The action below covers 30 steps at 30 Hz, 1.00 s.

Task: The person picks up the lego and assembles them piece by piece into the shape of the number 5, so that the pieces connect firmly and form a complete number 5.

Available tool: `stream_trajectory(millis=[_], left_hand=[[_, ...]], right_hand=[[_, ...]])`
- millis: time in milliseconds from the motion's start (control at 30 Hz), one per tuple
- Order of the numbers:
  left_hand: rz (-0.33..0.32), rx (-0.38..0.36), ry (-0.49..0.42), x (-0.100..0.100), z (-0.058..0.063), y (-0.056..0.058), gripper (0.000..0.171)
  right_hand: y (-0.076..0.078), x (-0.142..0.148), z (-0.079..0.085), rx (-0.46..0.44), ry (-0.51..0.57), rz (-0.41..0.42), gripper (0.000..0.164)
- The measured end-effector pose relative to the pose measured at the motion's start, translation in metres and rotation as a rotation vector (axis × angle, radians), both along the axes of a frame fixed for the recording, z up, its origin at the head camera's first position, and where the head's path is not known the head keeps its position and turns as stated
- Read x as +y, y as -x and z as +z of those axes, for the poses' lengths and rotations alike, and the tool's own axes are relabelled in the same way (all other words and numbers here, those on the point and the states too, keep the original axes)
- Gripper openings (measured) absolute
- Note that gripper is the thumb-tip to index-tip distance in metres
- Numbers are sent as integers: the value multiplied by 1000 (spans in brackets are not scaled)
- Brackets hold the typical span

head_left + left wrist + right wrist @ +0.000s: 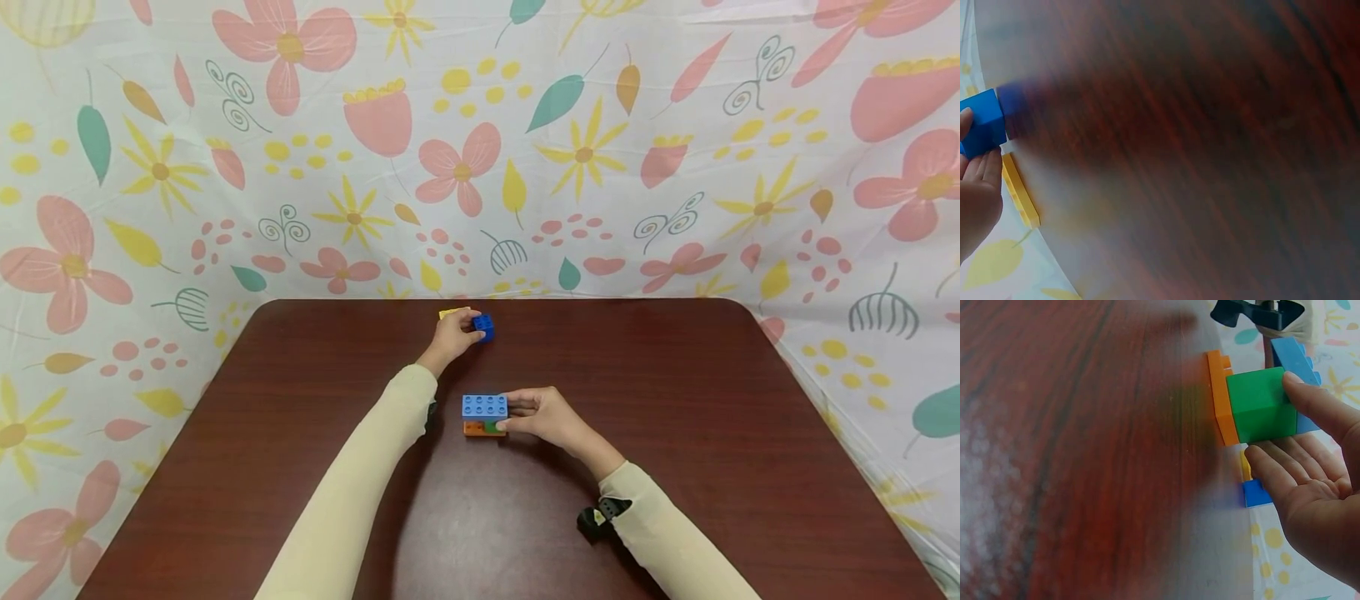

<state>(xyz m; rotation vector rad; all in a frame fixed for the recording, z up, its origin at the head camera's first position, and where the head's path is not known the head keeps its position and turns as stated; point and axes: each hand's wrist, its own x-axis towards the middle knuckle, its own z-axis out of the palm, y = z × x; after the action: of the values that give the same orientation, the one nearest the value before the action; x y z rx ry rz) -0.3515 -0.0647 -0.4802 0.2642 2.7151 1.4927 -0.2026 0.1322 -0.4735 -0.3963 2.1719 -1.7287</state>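
Near the far edge of the table, my left hand (450, 337) pinches a dark blue brick (483, 328) between thumb and fingers. That blue brick (984, 125) is at the left border of the left wrist view, low over the tabletop. Beside it lies a flat yellow brick (452, 312), partly hidden by the hand. Closer in, my right hand (553, 419) grips a small stack from its right side. The stack has an orange base (1221, 403), a green brick (1263, 403) on it and a light blue brick (484, 407) on top, overhanging the green one.
Everything stands on a dark brown wooden table (645, 358) with rounded far corners. Directly behind it hangs a white cloth (480, 100) printed with flowers and leaves. A black strapped device (596, 521) sits at my right wrist.
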Motion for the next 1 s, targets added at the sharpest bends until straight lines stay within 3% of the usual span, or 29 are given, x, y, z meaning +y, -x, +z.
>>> stream_trajectory(millis=[133, 333, 733, 1000], left_hand=[[3, 4, 19, -2, 3, -1, 41], [-7, 15, 27, -7, 5, -4, 41], [-52, 2, -4, -12, 14, -12, 41], [-84, -3, 6, -14, 26, -22, 40]], right_hand=[[-3, -1, 8, -7, -1, 1, 43], [1, 0, -1, -12, 4, 2, 45], [2, 1, -1, -15, -7, -4, 47], [1, 0, -1, -16, -2, -1, 46]])
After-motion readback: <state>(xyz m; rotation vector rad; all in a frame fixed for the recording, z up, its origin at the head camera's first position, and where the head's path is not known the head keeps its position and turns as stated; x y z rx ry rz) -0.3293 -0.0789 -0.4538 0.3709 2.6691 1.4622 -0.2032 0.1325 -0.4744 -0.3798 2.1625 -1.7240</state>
